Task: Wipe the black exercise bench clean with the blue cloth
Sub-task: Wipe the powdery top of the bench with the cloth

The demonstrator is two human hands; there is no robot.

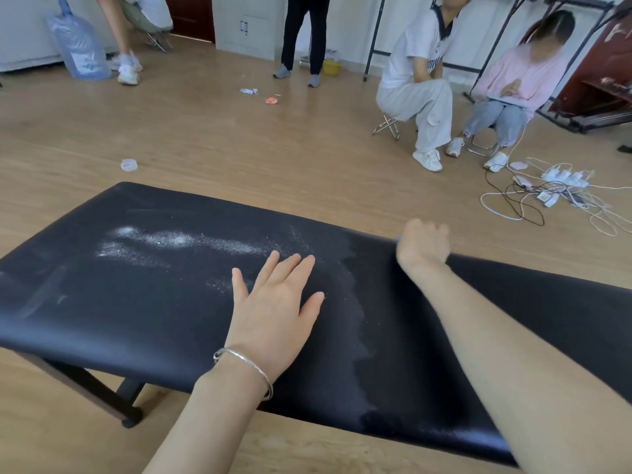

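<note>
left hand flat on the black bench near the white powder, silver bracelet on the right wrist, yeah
No: the head view shows the silver bracelet on the left wrist. The left hand does lie flat on the black bench near the white powder.

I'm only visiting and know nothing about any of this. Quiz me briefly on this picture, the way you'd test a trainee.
1. True or false: the left hand lies flat, fingers straight, on the black bench.
2. Which part of the bench carries most of the white powder? A) the left part B) the right part C) neither, it is spotless
3. Fill in: the left wrist wears a thin silver ____.

Key: 1 true; 2 A; 3 bracelet.
</note>
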